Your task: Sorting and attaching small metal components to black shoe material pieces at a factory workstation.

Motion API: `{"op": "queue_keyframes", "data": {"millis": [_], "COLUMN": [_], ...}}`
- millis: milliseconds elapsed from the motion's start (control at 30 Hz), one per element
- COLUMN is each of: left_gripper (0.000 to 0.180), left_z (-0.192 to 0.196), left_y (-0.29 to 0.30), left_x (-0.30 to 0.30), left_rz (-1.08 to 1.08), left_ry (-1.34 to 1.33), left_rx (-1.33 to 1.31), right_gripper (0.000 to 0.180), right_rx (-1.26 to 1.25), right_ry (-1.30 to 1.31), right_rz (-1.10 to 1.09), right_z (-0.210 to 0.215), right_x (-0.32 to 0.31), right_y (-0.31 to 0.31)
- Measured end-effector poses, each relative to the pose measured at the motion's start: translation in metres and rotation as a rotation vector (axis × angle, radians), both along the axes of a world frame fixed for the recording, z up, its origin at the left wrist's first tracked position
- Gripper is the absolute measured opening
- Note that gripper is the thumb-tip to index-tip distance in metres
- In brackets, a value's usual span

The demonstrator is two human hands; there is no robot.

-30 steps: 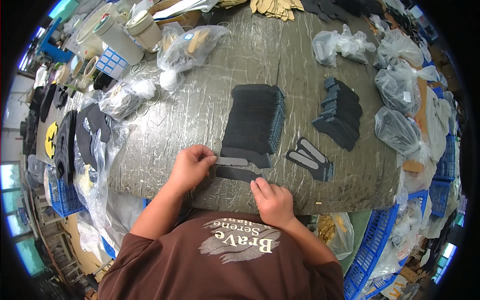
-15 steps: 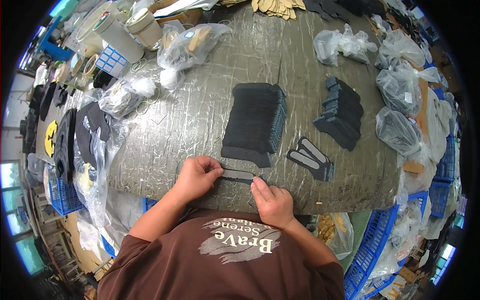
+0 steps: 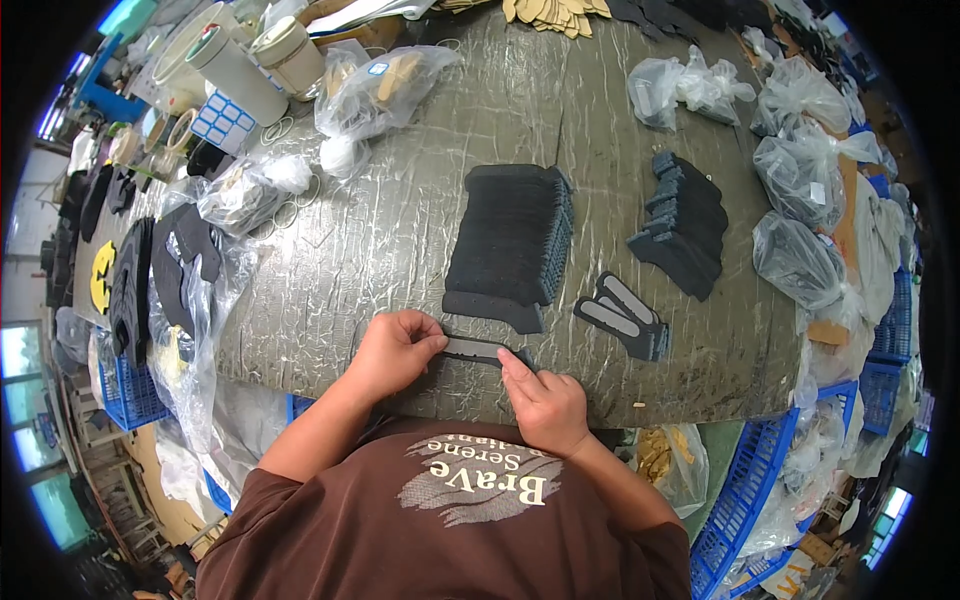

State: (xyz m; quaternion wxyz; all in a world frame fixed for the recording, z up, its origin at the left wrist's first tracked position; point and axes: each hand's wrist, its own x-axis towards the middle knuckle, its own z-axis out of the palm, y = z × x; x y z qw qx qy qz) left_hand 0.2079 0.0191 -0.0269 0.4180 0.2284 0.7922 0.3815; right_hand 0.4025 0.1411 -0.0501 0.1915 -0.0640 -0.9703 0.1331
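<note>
Near the front edge of the table lies a dark cut piece (image 3: 468, 356) with a grey strip (image 3: 470, 347) along it. My left hand (image 3: 400, 352) is closed, its thumb and index finger pinching the left end. My right hand (image 3: 545, 402) has curled fingers, with its thumb and index fingertip pressed at the right end. Just beyond is a large overlapped row of dark cut pieces (image 3: 505, 235). To its right lie a smaller row of dark pieces (image 3: 690, 230) and a few pieces with grey strips (image 3: 622, 315). The exact material cannot be made out.
Clear plastic bags (image 3: 800, 180) line the right edge, and another bag (image 3: 385, 90) lies at the back left beside a white cylinder (image 3: 237, 80). Blue crates (image 3: 735, 490) stand below the table at right. Tan cut pieces (image 3: 560, 15) lie at the far edge.
My right fingertips have shifted slightly left and up along the grey strip. My left hand keeps its pinch at the other end.
</note>
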Motion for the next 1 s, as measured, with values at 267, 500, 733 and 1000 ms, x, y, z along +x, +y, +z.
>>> {"op": "queue_keyframes", "data": {"millis": [267, 500, 733, 1000], "left_gripper": [0.009, 0.010, 0.006, 0.028], "left_z": [-0.004, 0.000, -0.004, -0.004], "left_y": [-0.003, 0.002, -0.003, -0.003], "left_x": [0.002, 0.006, 0.004, 0.011], "left_rz": [-0.050, -0.171, -0.173, 0.084], "left_ry": [0.176, 0.434, 0.327, -0.455], "left_rx": [0.043, 0.085, 0.200, 0.442], "right_gripper": [0.011, 0.011, 0.016, 0.010], "right_rx": [0.012, -0.037, -0.350, -0.662], "right_ry": [0.000, -0.024, 0.101, 0.194], "right_rz": [0.007, 0.000, -0.248, -0.616], "right_z": [-0.004, -0.005, 0.009, 0.036], "right_x": [-0.001, -0.001, -0.002, 0.041], "right_y": [0.001, 0.000, -0.001, 0.056]}}
